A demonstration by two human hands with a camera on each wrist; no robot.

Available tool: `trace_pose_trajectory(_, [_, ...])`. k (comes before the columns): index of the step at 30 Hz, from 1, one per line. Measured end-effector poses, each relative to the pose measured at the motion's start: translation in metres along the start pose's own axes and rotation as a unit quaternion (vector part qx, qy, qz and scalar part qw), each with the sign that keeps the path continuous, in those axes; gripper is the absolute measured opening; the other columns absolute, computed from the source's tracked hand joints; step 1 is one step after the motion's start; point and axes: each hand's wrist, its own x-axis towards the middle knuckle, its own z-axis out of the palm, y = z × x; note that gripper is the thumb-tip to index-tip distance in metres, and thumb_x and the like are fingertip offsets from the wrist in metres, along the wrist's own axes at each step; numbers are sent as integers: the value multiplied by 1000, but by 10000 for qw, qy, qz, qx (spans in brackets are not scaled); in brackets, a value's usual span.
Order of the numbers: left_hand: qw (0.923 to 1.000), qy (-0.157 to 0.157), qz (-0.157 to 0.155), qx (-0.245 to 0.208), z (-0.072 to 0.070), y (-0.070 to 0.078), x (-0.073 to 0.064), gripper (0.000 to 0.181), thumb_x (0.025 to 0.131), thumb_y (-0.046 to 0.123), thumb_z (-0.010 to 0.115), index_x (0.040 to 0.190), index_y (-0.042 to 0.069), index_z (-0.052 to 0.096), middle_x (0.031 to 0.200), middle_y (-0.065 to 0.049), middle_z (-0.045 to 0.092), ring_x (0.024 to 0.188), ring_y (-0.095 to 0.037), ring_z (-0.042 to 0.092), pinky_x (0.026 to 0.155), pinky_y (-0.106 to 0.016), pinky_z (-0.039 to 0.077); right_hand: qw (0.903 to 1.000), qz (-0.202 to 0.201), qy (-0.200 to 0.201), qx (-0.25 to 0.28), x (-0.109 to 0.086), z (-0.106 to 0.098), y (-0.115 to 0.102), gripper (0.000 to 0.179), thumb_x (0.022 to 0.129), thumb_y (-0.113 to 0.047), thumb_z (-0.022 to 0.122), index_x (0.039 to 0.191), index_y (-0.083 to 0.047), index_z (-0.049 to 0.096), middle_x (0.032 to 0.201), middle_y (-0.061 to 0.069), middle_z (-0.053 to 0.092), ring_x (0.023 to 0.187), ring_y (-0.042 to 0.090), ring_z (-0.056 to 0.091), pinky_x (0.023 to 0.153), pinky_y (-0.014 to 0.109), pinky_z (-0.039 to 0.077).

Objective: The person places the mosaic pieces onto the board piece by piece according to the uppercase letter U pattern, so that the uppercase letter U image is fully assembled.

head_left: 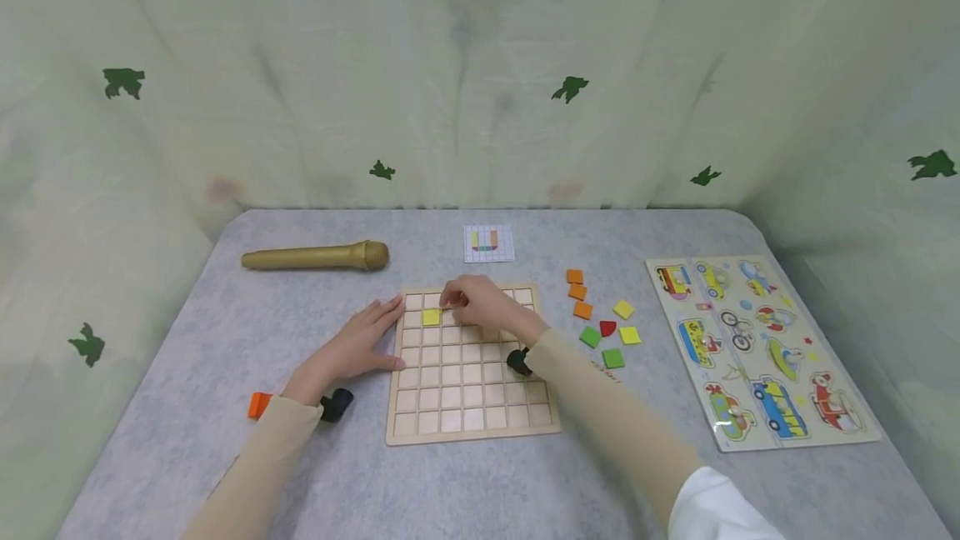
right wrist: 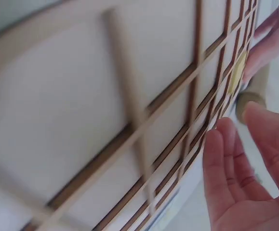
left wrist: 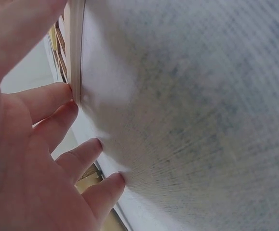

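A wooden grid board (head_left: pixel 472 438) lies on the table, with a yellow square tile (head_left: pixel 431 317) in a cell near its upper left. Along the board's left edge rests my left hand (head_left: pixel 362 342), fingers spread and thumb on the rim; the left wrist view shows fingertips against the wooden side. My right hand (head_left: pixel 483 305) is over the upper rows, just right of the yellow tile. In the right wrist view its thumb stands apart from its bent fingers (right wrist: pixel 217 149), and no tile shows between them. Part of the grid under that hand is hidden.
Right of the board lie loose orange tiles (head_left: pixel 577 292), green tiles (head_left: pixel 612 358), yellow tiles (head_left: pixel 628 336) and a red piece (head_left: pixel 607 328). Behind stands a pattern card (head_left: pixel 489 244). A gold microphone (head_left: pixel 315 257) lies back left, a vehicle puzzle board (head_left: pixel 757 348) at right.
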Motion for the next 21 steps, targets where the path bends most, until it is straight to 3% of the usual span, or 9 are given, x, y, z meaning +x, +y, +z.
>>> trace_pose_trajectory(4, [10000,2,-16,-39,0,-1,-1,92,85,38,72,150,-3,21,157,-20,13,140,-47,4,110,-61,7,9998,3,31,219,-9,-6,7,17,90,0,61,105,-4,68,101,6,65,93,19,60,81,26,49])
trace_pose_trajectory(11, [9996,134,237,-117,1,0,-2,91,84,36,73,148,-6,23,155,-23,16,139,-49,8,110,-61,10,9983,17,214,539,-33,-25,21,18,91,0,60,107,0,67,101,10,65,92,20,61,81,27,51])
trace_pose_trajectory(21, [9998,96,142,-55,-1,1,-4,90,86,35,71,149,-6,23,155,-23,16,140,-47,8,110,-60,10,9903,685,1033,633,-101,-72,70,19,89,1,61,107,5,65,104,17,65,91,24,59,85,40,50])
